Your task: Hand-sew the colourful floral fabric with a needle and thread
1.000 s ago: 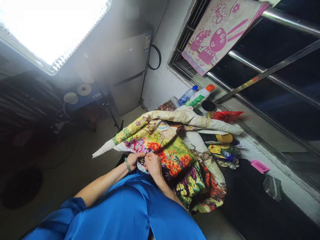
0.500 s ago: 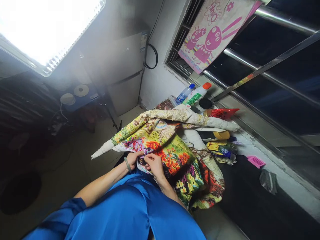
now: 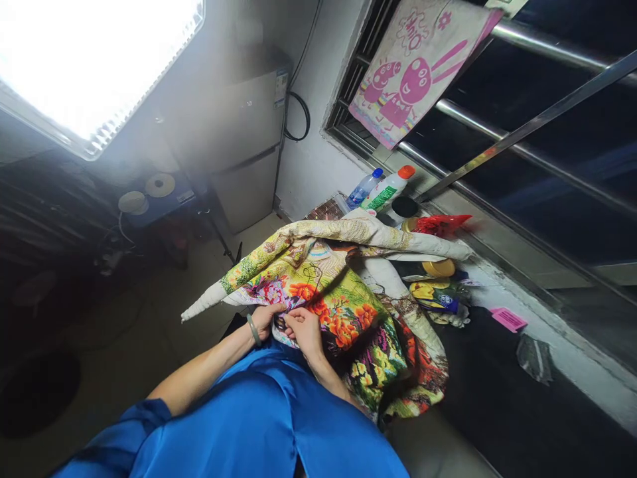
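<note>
A large cross-stitch cloth (image 3: 361, 295) with orange, pink and yellow flowers lies bunched over my lap and the table, its far edge rolled into a long pale tube. My left hand (image 3: 265, 320), with a bangle at the wrist, grips the cloth's near edge, thumb on top. Close beside it, my right hand (image 3: 306, 328) is closed in a pinch just over the same spot. What the right fingertips hold is too small to make out. A dark loose thread (image 3: 312, 272) lies curled on the stitched surface.
Beyond the cloth stand a blue-capped bottle (image 3: 365, 188), a white bottle with an orange cap (image 3: 391, 189) and a red packet (image 3: 440, 226). A pink card (image 3: 508, 320) lies by the wall at right. A bright lamp (image 3: 99, 60) hangs upper left; a fridge (image 3: 249, 133) stands behind.
The right hand has shifted very slightly, still pinched near the left. The left hand and cloth stay in place. The view has tilted a little.
</note>
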